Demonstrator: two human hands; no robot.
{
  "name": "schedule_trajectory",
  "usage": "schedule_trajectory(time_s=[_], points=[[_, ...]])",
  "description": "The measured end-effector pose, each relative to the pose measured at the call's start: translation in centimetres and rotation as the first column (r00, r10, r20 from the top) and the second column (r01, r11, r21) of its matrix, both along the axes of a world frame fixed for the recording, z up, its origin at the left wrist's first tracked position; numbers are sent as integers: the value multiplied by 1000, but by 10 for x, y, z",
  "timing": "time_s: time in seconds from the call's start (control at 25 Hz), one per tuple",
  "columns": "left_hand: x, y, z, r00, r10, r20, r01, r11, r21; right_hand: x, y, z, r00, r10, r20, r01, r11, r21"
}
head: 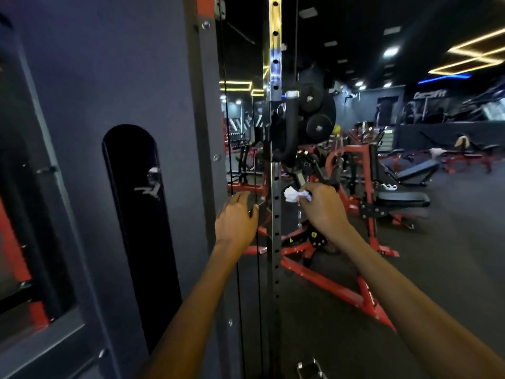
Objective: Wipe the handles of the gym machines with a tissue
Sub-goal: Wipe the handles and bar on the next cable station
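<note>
My right hand [321, 205] grips a crumpled white tissue [291, 195], bunched round a dark handle end just right of the perforated steel upright [275, 170] of the cable machine. My left hand [235, 218] holds a small black handle [252, 205] beside the thin black cables [257, 242], left of the upright. A curved black padded handle [289, 129] hangs on the upright above both hands. How much of the handle the tissue covers is hidden by my fingers.
The grey housing of the cable machine [109, 132] fills the left side. Black weight plates [317, 113] hang behind the upright. Red-framed machines [352, 170] and a black bench [404, 199] stand to the right on dark flooring. A metal clip [310, 369] lies low near the bottom edge.
</note>
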State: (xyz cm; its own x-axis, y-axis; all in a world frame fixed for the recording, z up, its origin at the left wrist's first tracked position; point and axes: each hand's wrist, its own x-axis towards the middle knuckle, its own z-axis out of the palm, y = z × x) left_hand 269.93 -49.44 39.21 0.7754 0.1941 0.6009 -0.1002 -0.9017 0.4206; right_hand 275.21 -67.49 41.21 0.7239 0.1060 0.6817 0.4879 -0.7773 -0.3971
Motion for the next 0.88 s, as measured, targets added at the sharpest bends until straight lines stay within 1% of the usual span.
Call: schedule_trajectory(time_s=[0.12,0.2,0.28,0.36,0.48,0.56,0.6,0.64,0.72,0.8,0.88], points=[[81,13,27,997,-52,54,53,999,-7,66,10,31,989,-27,147,21,999,46],[129,16,43,989,-99,108,104,994,-36,99,14,53,962,-48,268,14,992,129],[174,19,58,971,-155,185,168,984,-58,121,17,75,929,-62,365,-13,980,200],[216,21,73,935,-195,297,225,972,-69,140,18,97,880,-66,471,-52,971,233],[276,20,99,883,-183,432,224,973,-45,176,18,137,763,-82,641,-62,978,199],[310,15,119,862,-190,470,219,976,-8,200,22,160,698,-58,714,-34,993,114],[319,13,126,853,-195,483,225,974,-3,204,23,163,686,-37,727,-28,997,77],[332,11,131,844,-209,494,238,971,4,209,26,160,671,-39,740,-11,998,63],[359,10,136,823,-260,506,292,956,16,212,31,133,655,-44,755,9,999,50],[385,10,135,778,-357,516,395,918,39,208,29,88,689,-19,725,20,1000,7],[404,9,130,713,-453,535,510,859,48,194,26,53,731,5,683,48,997,-58]])
